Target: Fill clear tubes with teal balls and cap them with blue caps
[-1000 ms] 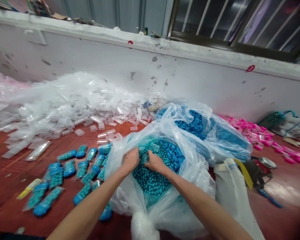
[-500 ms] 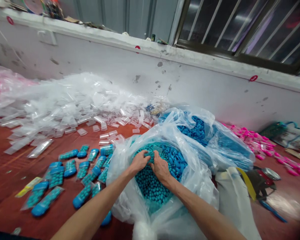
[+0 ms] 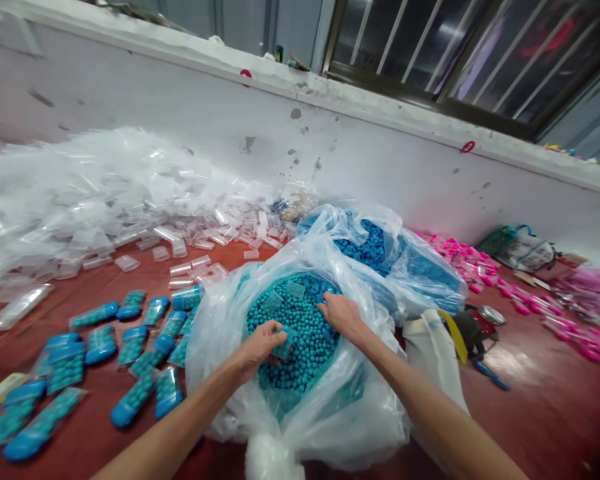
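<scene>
In the middle stands an open clear plastic bag (image 3: 215, 393) full of small teal beads (image 3: 300, 363). My left hand (image 3: 263, 347) is closed around a small clear plastic container (image 3: 282, 345) with teal beads in it, over the bead heap. At the far right side of the bag's mouth is my right hand (image 3: 343, 313), its fingers drawn together beside some blue caps (image 3: 325, 333). What its fingertips hold, if anything, is hidden. Two other clear containers (image 3: 296, 289) lie on the beads.
Filled containers with blue caps (image 3: 133, 343) lie on the red table (image 3: 545, 413) to the left. Behind them is a large heap of clear empty containers (image 3: 105, 193). A second bag of blue caps (image 3: 365, 243), pink pieces (image 3: 460, 260) and a white cloth (image 3: 433, 353) are to the right.
My hands were together over the beads and have moved apart. The left came nearer with the container; the right went to the blue caps. The view has turned right.
</scene>
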A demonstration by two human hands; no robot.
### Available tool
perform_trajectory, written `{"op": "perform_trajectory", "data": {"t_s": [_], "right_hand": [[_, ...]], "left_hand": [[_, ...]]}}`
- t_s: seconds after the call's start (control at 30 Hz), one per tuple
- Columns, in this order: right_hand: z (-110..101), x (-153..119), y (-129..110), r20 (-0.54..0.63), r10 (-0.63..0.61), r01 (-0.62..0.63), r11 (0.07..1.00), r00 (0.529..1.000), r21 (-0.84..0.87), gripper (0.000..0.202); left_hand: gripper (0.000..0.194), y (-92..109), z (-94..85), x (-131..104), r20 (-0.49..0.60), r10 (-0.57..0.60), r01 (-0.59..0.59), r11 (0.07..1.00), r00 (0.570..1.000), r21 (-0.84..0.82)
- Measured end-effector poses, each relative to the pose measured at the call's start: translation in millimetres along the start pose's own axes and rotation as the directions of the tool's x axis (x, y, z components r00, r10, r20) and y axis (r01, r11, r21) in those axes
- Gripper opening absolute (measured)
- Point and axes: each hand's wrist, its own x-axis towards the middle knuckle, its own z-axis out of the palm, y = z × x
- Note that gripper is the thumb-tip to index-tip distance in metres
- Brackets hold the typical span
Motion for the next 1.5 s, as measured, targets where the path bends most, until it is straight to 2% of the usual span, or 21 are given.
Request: {"op": "perform_trajectory", "data": {"t_s": [0.1, 0.23, 0.4, 0.5, 0.57, 0.63, 0.7, 0.73, 0.77, 0.83, 0.9, 0.93, 1.0, 1.07, 1.17, 1.27, 1.33, 1.4, 1.5], "right_hand": [[11.3, 11.7, 4.0, 0.014, 0.033, -0.032, 0.996, 0.999, -0.077, 0.023], [21.7, 11.5, 5.1, 0.029, -0.010, 0.012, 0.999, 1.000, -0.041, 0.027], [27.9, 2.6, 11.1, 0.048, -0.203, 0.198, 0.975, 0.978, 0.097, 0.026], [31.6, 5.4, 8.0, 0.027, -0.240, 0.235, 0.963, 0.970, 0.131, 0.020], [31.5, 11.6, 4.4, -0.035, -0.195, 0.198, 0.948, 0.980, 0.249, 0.020], [30.4, 17.4, 1.3, -0.057, -0.093, 0.109, 0.869, 0.994, 0.482, 0.020], [29.7, 18.5, 0.0, 0.022, 0.001, -0.015, 0.759, 1.000, 0.651, 0.022], [29.4, 16.7, 0.2, 0.067, 0.021, -0.059, 0.753, 0.998, 0.655, 0.023], [29.1, 13.3, 0.8, 0.083, 0.034, -0.078, 0.789, 0.996, 0.610, 0.024], [27.3, 3.5, 2.4, 0.012, 0.017, -0.021, 0.912, 1.000, 0.410, 0.024], [24.7, -6.0, 2.1, -0.083, -0.122, 0.134, 0.978, 0.989, 0.159, 0.024], [23.7, -9.3, 0.7, -0.094, -0.221, 0.226, 0.973, 0.971, 0.054, 0.025], [23.9, -11.7, -4.9, -0.034, -0.382, 0.378, 0.922, 0.923, -0.085, 0.023], [27.3, -9.5, -11.9, 0.026, -0.431, 0.429, 0.886, 0.902, -0.178, 0.017], [33.6, -5.5, -19.6, 0.035, -0.380, 0.376, 0.893, 0.924, -0.248, 0.020], [35.3, -9.8, -22.8, -0.033, -0.307, 0.289, 0.924, 0.951, -0.248, 0.015], [34.3, -16.2, -23.6, -0.086, -0.315, 0.285, 0.924, 0.945, -0.254, 0.012], [32.4, -21.2, -23.1, -0.090, -0.324, 0.290, 0.918, 0.942, -0.270, 0.012], [26.5, -22.7, -19.6, -0.058, -0.201, 0.177, 0.942, 0.978, -0.285, 0.017]], "left_hand": [[0.050, -8.2, 2.7, -1.9, 0.057, -0.017, 0.022, 0.995, 0.998, -0.099], [0.051, -15.4, -3.1, -2.5, 0.072, -0.037, 0.049, 0.982, 0.997, -0.180], [0.048, -18.6, -6.0, -1.5, 0.103, 0.012, 0.010, 0.978, 0.995, -0.208], [0.048, -20.6, -7.1, -1.5, 0.139, 0.047, -0.009, 0.966, 0.989, -0.257], [0.047, -22.4, -8.6, -1.9, 0.173, 0.046, 0.004, 0.961, 0.984, -0.277], [0.046, -24.6, -9.8, -1.9, 0.178, 0.043, 0.009, 0.960, 0.983, -0.280], [0.046, -26.3, -9.9, -1.4, 0.154, 0.055, -0.011, 0.962, 0.986, -0.272], [0.045, -26.8, -9.6, -1.2, 0.141, 0.062, -0.024, 0.965, 0.988, -0.261], [0.044, -26.9, -9.2, -1.3, 0.132, 0.065, -0.031, 0.969, 0.989, -0.245], [0.041, -26.0, -8.4, -2.3, 0.128, 0.044, -0.017, 0.979, 0.991, -0.203], [0.038, -24.3, -8.0, -4.1, 0.140, 0.009, 0.014, 0.986, 0.990, -0.167], [0.037, -23.6, -8.0, -5.0, 0.144, -0.002, 0.025, 0.987, 0.990, -0.159], [0.037, -23.4, -8.4, -5.9, 0.143, -0.002, 0.025, 0.987, 0.990, -0.160], [0.042, -25.1, -9.2, -5.5, 0.138, 0.020, 0.004, 0.985, 0.990, -0.174], [0.051, -28.5, -10.6, -3.8, 0.134, 0.035, -0.006, 0.978, 0.990, -0.210], [0.046, -28.4, -10.7, -3.5, 0.137, 0.021, 0.012, 0.972, 0.990, -0.233], [0.042, -26.2, -10.0, -4.6, 0.150, 0.013, 0.022, 0.973, 0.989, -0.228], [0.040, -23.9, -9.5, -6.1, 0.165, 0.008, 0.029, 0.975, 0.986, -0.219], [0.039, -22.9, -9.7, -6.9, 0.175, -0.003, 0.040, 0.977, 0.985, -0.208]]}}
